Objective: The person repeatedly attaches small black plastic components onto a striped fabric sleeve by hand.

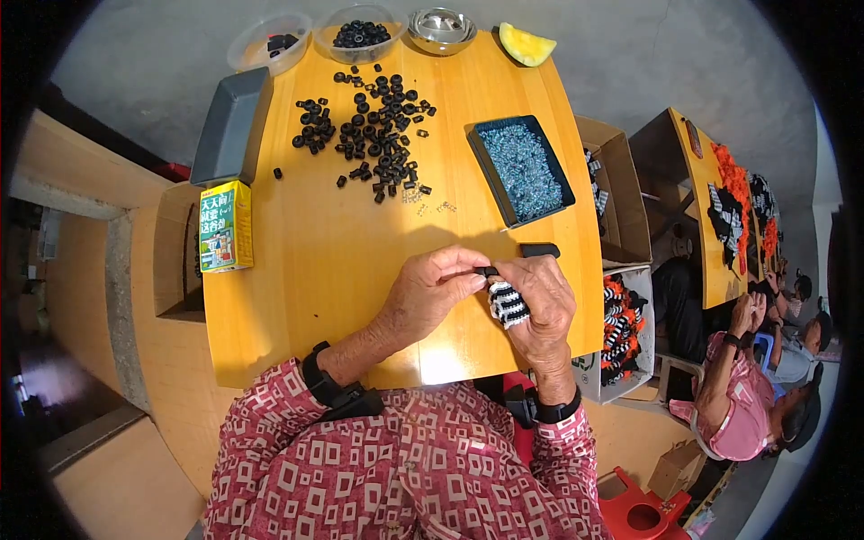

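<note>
The black-and-white striped knitted piece [508,306] is over the table [297,270], toward its five o'clock edge, with the right hand's [546,301] fingers closed around it. At its eleven o'clock, the left hand [427,292] pinches a small black part [486,271], thumb and forefinger together. I judge this piece is unfinished. Many black parts [387,135] lie loose toward eleven o'clock. At three o'clock, a box [621,389] holds striped and orange pieces [623,319]; whether these are finished, I cannot tell.
</note>
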### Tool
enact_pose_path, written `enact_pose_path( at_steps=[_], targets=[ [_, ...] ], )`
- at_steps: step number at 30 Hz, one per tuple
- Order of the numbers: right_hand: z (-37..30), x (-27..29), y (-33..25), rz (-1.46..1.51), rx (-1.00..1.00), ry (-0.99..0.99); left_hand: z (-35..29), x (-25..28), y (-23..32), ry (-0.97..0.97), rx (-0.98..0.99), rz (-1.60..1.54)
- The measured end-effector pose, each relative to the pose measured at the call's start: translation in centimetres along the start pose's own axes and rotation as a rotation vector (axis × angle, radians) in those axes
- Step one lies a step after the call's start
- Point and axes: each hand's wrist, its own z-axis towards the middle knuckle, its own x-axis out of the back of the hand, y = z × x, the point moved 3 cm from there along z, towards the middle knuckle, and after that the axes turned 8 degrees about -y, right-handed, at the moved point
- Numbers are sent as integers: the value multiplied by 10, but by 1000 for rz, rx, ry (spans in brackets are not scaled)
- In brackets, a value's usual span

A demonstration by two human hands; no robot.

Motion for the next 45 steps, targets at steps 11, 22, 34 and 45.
enact_pose_path(
  at_steps=[11,22,34,45],
  targets=[
    [-6,-13,-1,-35,-26,-53,-2,-1,-1,144,-16,117],
    [-10,-27,0,-57,-76,18,-1,3,-3,79,11,101],
    [-3,-22,-1,-82,-54,1,3,4,0,78,65,-32],
    [-6,-16,6,4,12,-39,-5,11,-10,128,28,8]
  ],
)
